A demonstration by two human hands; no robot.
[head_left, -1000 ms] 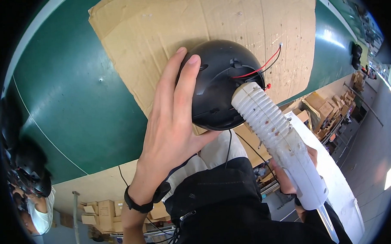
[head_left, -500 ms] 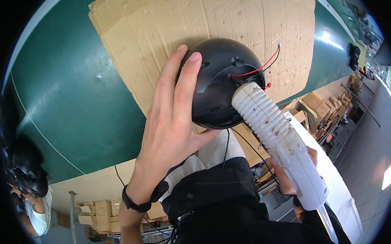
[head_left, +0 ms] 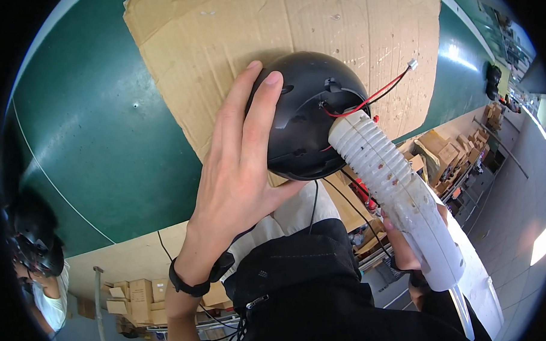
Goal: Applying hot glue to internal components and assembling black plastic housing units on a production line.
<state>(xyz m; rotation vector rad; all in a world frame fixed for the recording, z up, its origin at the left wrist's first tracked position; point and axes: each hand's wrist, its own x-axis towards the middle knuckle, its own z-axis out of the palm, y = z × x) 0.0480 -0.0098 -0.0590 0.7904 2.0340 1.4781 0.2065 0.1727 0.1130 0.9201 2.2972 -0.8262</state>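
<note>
Left hand (head_left: 240, 171) lying flat against black dome (head_left: 310, 115) over cardboard (head_left: 232, 45) on green surface (head_left: 92, 147), grip wide; right hand (head_left: 408, 250) gripping white ribbed tool (head_left: 400, 199), tip touching dome.

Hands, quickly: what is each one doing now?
Left hand: fingers spread flat on the black plastic dome.
Right hand: closed around the white ribbed tool.

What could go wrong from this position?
The red wire loops loose right above the white ribbed tool's tip, so it might get snagged. The left hand only lies on the round black dome with flat fingers, so the dome could slide on the cardboard sheet.
</note>
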